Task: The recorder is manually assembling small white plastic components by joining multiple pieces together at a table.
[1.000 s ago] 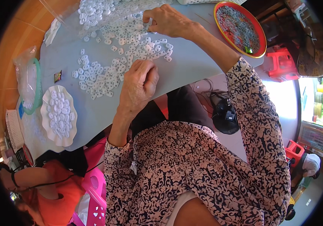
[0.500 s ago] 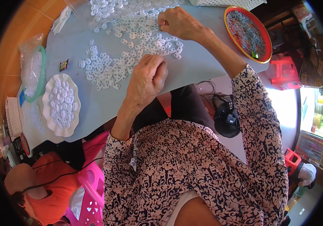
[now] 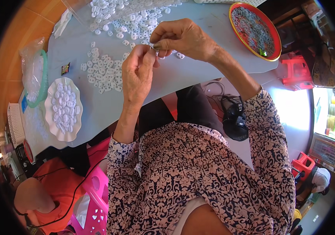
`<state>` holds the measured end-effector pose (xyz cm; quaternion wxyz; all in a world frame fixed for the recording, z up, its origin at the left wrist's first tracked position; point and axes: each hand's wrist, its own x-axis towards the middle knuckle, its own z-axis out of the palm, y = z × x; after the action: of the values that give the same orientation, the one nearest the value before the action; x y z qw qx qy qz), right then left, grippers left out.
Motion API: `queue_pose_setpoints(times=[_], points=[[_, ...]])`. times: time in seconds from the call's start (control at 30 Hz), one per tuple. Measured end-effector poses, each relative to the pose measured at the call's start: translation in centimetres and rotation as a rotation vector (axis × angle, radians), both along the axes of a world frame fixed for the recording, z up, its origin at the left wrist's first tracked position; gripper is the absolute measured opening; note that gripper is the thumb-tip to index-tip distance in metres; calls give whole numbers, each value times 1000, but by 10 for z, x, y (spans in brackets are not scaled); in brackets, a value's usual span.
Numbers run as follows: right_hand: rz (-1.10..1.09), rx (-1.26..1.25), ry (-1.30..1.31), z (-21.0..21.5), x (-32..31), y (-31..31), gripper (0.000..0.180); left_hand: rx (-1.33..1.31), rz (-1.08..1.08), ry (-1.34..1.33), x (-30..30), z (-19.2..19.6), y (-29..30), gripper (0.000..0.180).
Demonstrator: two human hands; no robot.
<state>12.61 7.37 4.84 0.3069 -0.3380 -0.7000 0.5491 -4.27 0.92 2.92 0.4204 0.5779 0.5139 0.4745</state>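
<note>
Above the table, the fingertips of my left hand (image 3: 138, 74) and my right hand (image 3: 189, 41) meet in a pinch. A tiny whitish bit shows between them, too covered by the fingers to name. Left of my left hand, small white plastic pieces with holes (image 3: 104, 72) lie loosely spread on the table. Beyond both hands is a larger heap of similar white pieces (image 3: 140, 25). A white scalloped dish (image 3: 50, 121) at the table's left holds many closed-looking white oval pieces.
At the far right stands a red round tray (image 3: 277, 43) full of thin grey pieces. A small dark packet (image 3: 65, 69), a green-rimmed basket (image 3: 42, 84) and a plastic bag (image 3: 30, 70) are at the left. A person in orange (image 3: 58, 192) sits at the lower left.
My right hand has come back from the far heap toward me. My left hand has moved slightly up and left, and the fingertips of both hands now meet.
</note>
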Motion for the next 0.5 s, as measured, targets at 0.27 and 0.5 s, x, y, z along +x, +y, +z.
queue_pose_setpoints(times=[0.27, 0.5], points=[[-79, 66, -58, -2, 2, -9, 13, 39, -3, -2, 4, -3, -1, 22], [-179, 141, -50, -13, -3, -22, 12, -50, 42, -14, 8, 4, -6, 19]])
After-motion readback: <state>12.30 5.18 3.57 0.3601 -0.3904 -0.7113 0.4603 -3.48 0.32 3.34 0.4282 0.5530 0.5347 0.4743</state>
